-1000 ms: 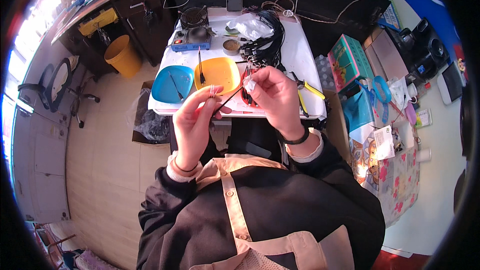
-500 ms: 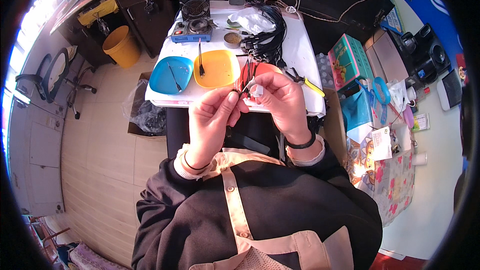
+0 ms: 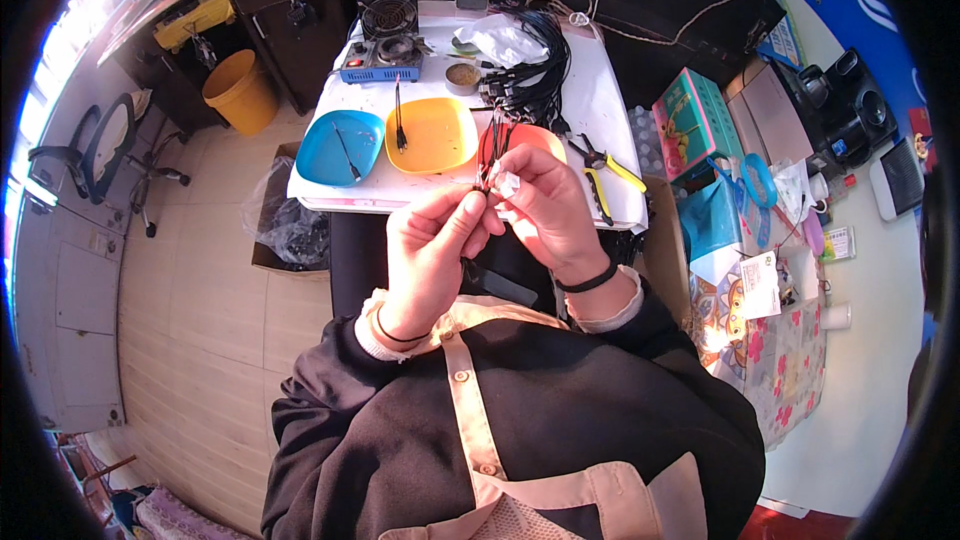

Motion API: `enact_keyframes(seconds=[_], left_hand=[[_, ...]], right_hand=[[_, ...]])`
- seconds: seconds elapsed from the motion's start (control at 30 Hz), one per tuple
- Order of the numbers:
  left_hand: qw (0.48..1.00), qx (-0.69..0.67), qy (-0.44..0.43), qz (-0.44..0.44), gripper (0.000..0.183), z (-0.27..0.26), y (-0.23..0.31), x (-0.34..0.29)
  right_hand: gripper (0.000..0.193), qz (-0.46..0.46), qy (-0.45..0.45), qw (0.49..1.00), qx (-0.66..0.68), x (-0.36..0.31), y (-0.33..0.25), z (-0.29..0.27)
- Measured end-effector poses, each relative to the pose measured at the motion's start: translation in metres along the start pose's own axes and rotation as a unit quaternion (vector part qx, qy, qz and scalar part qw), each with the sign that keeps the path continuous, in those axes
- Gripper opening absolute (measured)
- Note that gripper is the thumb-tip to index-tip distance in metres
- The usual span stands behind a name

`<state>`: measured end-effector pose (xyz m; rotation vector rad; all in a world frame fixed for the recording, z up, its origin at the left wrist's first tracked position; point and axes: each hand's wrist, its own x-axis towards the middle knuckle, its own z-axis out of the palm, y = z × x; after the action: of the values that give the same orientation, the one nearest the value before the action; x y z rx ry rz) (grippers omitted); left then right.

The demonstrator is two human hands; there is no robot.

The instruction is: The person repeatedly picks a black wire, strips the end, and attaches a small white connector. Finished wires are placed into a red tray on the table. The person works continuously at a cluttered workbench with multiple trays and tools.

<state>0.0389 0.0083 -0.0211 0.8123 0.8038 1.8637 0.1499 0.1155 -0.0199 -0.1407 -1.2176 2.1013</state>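
Left hand [image 3: 438, 232] grip closed on a thin black plastic-coated cable [image 3: 481, 189], fingertip pinch, probably because it's too slim for a palm hold. Right hand [image 3: 552, 210] comes in from 3 o'clock, grip closed on a small crumpled white scrap [image 3: 508, 183]; fingers mask the contact, so can't tell if it pinches the cable too. Cable's held up at the near edge of the white-covered tabletop [image 3: 362, 98], likely for sight and two-hand access. From the hands: blue rounded-square plastic tray [image 3: 317, 155] at 10, matching yellow tray [image 3: 445, 128] at 11, presumably separate to keep contents apart. Yellow-handled metal pliers [image 3: 628, 174] at 3, right-hand side, handy.
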Motion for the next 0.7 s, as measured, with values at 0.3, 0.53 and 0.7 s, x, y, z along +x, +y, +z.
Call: enact_keyframes(seconds=[0.3,0.53,0.7], left_hand=[[0.997,0.048,0.011,0.052,0.017,-0.004,0.000,-0.004],[0.999,0.015,-0.008,0.030,0.017,-0.003,-0.001,-0.004],[0.998,-0.015,-0.036,-0.043,0.016,-0.010,0.004,-0.003]], right_hand=[[0.010,0.051,0.025,0.998,0.035,-0.001,0.000,0.004],[0.014,0.072,-0.023,0.996,0.037,0.001,-0.008,0.000],[0.015,0.132,-0.040,0.986,0.090,-0.001,-0.006,-0.001]])
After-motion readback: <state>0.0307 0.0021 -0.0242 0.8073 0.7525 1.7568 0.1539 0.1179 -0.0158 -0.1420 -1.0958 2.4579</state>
